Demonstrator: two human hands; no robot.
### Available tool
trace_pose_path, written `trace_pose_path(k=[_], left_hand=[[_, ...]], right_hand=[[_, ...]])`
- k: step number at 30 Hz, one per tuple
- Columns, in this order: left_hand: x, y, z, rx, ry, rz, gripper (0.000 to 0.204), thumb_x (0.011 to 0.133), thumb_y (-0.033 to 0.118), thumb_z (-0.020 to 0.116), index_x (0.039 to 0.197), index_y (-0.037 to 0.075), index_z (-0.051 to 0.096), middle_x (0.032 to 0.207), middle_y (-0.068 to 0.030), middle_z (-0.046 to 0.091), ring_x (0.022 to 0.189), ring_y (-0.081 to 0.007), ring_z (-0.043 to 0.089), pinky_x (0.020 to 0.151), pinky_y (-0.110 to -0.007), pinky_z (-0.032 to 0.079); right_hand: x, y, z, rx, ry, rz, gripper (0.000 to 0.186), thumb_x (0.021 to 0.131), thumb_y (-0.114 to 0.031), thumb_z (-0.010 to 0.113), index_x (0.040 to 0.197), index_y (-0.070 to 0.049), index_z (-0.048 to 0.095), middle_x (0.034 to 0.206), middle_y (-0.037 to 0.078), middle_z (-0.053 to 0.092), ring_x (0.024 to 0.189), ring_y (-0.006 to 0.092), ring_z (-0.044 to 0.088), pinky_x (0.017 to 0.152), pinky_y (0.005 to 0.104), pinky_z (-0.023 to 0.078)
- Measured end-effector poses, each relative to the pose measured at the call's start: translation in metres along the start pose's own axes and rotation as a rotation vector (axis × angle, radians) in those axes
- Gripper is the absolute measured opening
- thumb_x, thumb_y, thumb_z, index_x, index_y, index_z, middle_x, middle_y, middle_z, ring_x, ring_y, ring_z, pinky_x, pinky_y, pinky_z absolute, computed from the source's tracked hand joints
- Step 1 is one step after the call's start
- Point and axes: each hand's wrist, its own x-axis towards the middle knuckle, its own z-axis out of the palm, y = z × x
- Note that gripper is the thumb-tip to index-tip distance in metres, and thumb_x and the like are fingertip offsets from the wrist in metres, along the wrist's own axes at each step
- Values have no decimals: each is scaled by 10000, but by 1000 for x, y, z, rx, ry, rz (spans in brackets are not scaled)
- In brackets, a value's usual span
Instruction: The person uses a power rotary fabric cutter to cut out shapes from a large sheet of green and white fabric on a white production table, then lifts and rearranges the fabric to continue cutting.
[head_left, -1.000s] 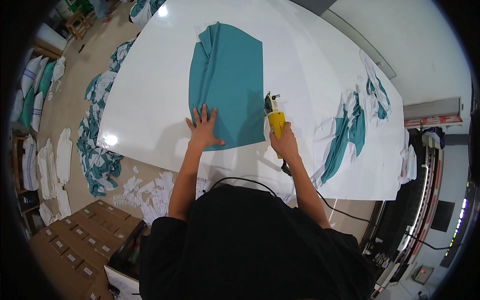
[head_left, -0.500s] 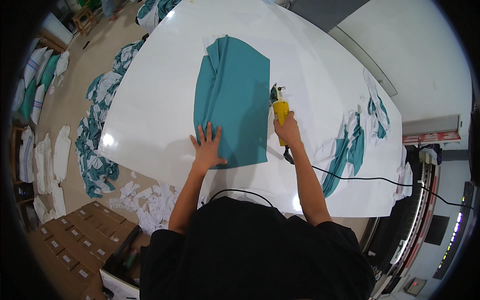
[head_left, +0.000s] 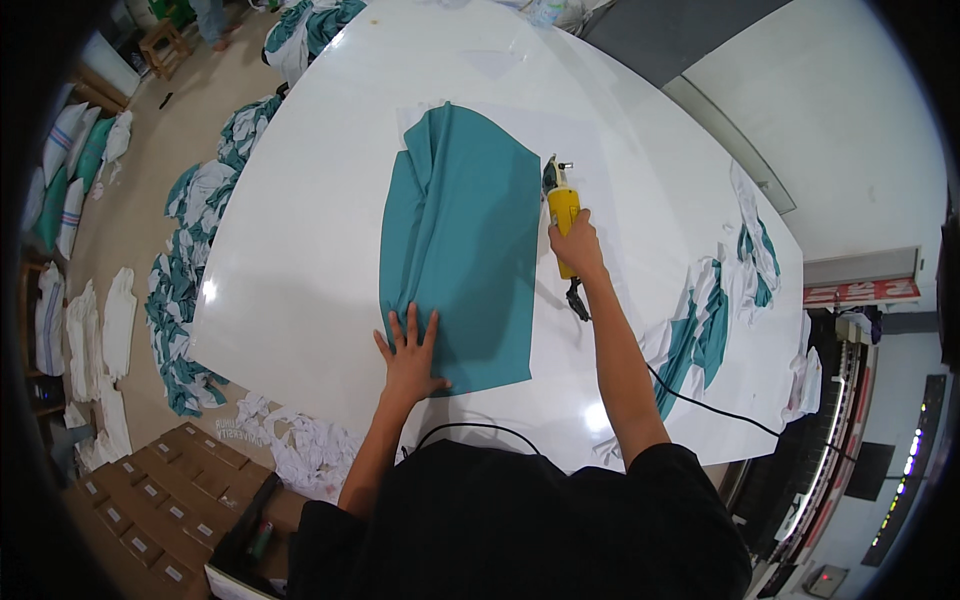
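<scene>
A teal piece of fabric [head_left: 480, 260] lies on the white table in front of me, creased along its left side, with a rounded far edge. My left hand [head_left: 408, 365] rests on its near left part, fingers spread flat. In my right hand [head_left: 578, 245] is a yellow electric fabric cutter [head_left: 564, 212], its body gripped from above. The cutter's dark metal head is by the far right corner of the fabric, close to its right edge; whether it touches the cloth I cannot tell. A black cord trails from the tool to the right.
Teal and white fabric scraps [head_left: 705, 325] lie on the right of the white table [head_left: 290, 270]. Heaps of scraps [head_left: 185, 290] cover the floor along its left edge. Cardboard boxes [head_left: 150, 500] stand at the lower left. A wooden stool [head_left: 163, 42] is at the far left.
The teal fabric has slid toward me together with my left hand. My right hand holds the cutter nearly in place, so its head is now by the fabric's far right corner.
</scene>
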Motion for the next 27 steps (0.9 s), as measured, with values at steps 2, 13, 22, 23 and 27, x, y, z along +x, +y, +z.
trace_pose_path(k=[2,13,22,23,27], left_hand=[[1,1,-1,-1,13,-3,1446,491,413,995,1651,222,155,1704,-218,37,1534,-548,-23,1113,-820,51],[-5,-6,-4,0,16,19,1404,493,424,984,1642,224,201,1708,-193,70,1552,-501,24,1157,-775,63],[-73,-100,-71,195,-27,-239,919,671,367,909,1451,89,511,1627,-229,304,1525,-491,179,1211,-683,107],[-70,-103,-74,233,-13,-292,816,715,355,887,1401,56,561,1604,-240,348,1513,-495,212,1215,-666,136],[13,-89,-60,7,418,-47,554,855,290,776,1295,-6,613,1505,-264,471,1398,-499,402,1172,-584,308]], right_hand=[[20,-5,-1,0,-13,13,587,857,-330,681,1166,82,400,1019,396,656,934,538,680,813,554,572],[164,-28,2,-45,28,54,737,834,-392,689,1261,128,386,1100,389,652,1014,501,686,866,520,578],[138,55,13,184,259,49,706,885,-383,706,1275,112,387,1066,397,652,1014,546,651,853,549,548],[106,70,12,196,270,59,678,900,-367,703,1283,99,393,1064,394,651,1005,556,643,842,557,540],[-48,121,7,186,389,40,592,929,-311,700,1306,62,435,1069,366,658,998,549,636,822,559,522]])
